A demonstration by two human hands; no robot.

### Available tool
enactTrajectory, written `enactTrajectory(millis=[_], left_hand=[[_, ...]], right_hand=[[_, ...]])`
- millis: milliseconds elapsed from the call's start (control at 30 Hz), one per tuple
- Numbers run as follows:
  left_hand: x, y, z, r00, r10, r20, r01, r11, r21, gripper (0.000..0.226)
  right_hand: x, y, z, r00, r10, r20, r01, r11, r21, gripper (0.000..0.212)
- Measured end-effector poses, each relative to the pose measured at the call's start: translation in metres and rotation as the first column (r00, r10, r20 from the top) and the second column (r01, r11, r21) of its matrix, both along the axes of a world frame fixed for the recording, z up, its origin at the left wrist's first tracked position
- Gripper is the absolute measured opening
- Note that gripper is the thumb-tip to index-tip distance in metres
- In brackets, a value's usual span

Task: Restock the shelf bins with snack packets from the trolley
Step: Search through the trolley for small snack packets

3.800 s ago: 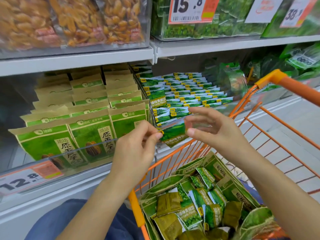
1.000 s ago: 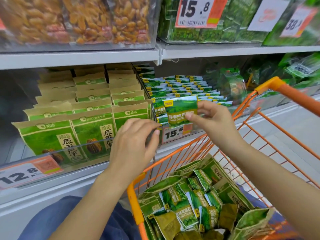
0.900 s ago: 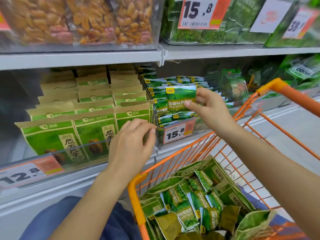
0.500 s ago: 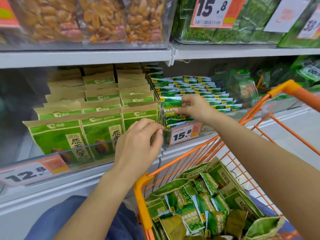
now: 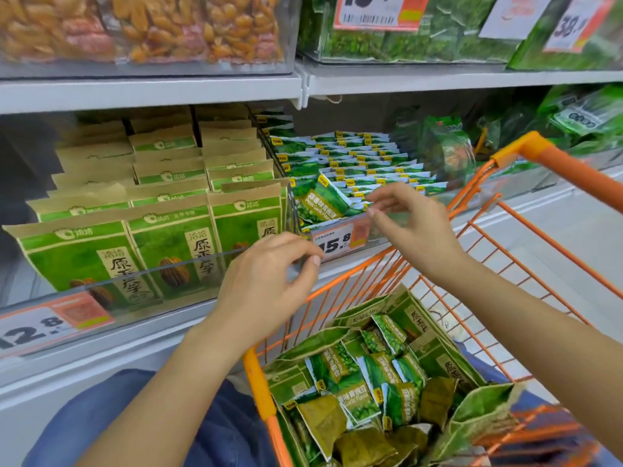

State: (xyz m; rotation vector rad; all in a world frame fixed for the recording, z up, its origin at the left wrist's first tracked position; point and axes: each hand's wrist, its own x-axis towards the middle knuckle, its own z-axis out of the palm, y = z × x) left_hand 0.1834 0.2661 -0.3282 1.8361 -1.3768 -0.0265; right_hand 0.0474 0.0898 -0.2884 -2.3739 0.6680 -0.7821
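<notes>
I'm looking at a store aisle: grey-white metal shelving (image 5: 151, 92) in two tiers, upper shelf (image 5: 472, 79) overhead casting shade on the tier below. Pale tiled floor (image 5: 556, 237) shows at right under soft, even light. Orange price labels (image 5: 377, 11) are clipped along the shelf fronts.

left hand (image 5: 266, 281), right hand (image 5: 413, 224), both hands loosely curled

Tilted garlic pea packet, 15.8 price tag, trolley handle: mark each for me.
Tilted garlic pea packet (image 5: 320, 205): head view, its printed front.
15.8 price tag (image 5: 337, 242): head view, on the digits.
Trolley handle (image 5: 573, 178): head view, the orange bar.
</notes>
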Motion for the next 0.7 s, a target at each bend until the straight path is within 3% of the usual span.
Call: enactTrajectory(millis=[100, 167, 200, 233, 300, 333, 400, 467, 567, 633, 700], left_hand=[[-0.011, 0.001, -0.003, 0.991, -0.108, 0.073, 0.101, 0.990, 0.096, 0.033], [-0.011, 0.001, -0.004, 0.987, -0.133, 0.094, 0.116, 0.979, 0.169, 0.034], [-0.010, 0.001, -0.004, 0.989, -0.130, 0.069, 0.114, 0.973, 0.199, 0.033], [-0.010, 0.001, -0.004, 0.991, -0.126, 0.041, 0.114, 0.969, 0.220, 0.032], [-0.010, 0.001, -0.002, 0.992, -0.127, 0.016, 0.120, 0.963, 0.240, 0.032], [-0.011, 0.001, -0.001, 0.991, -0.131, 0.012, 0.124, 0.961, 0.246, 0.032], [-0.012, 0.001, 0.001, 0.991, -0.132, 0.004, 0.126, 0.958, 0.259, 0.034], [-0.011, 0.001, 0.001, 0.991, -0.132, 0.004, 0.126, 0.952, 0.277, 0.037], [-0.011, 0.000, 0.002, 0.991, -0.136, 0.016, 0.125, 0.946, 0.300, 0.038], [-0.011, -0.001, 0.002, 0.990, -0.136, 0.026, 0.122, 0.945, 0.304, 0.037], [-0.011, 0.000, 0.002, 0.989, -0.140, 0.043, 0.122, 0.948, 0.295, 0.033]], right_hand=[[-0.040, 0.013, -0.011, 0.991, 0.084, -0.100, -0.089, 0.995, -0.041, 0.006], [-0.058, 0.012, -0.019, 0.905, 0.096, -0.415, -0.146, 0.985, -0.091, 0.006], [-0.064, 0.008, -0.024, 0.769, 0.106, -0.631, -0.208, 0.974, -0.090, 0.012], [-0.069, 0.004, -0.030, 0.573, 0.131, -0.809, -0.270, 0.962, -0.036, 0.017], [-0.074, 0.002, -0.046, 0.183, 0.194, -0.964, -0.331, 0.935, 0.125, 0.011], [-0.076, 0.002, -0.055, 0.045, 0.194, -0.980, -0.362, 0.918, 0.165, 0.012], [-0.082, 0.000, -0.077, -0.145, 0.129, -0.981, -0.409, 0.895, 0.178, 0.017], [-0.089, -0.002, -0.095, -0.262, 0.124, -0.957, -0.392, 0.892, 0.223, 0.031], [-0.096, -0.006, -0.106, -0.240, 0.300, -0.923, -0.250, 0.900, 0.358, 0.045], [-0.094, -0.006, -0.097, -0.092, 0.419, -0.903, -0.067, 0.903, 0.425, 0.044], [-0.086, -0.005, -0.077, 0.123, 0.522, -0.844, 0.074, 0.844, 0.532, 0.028]])
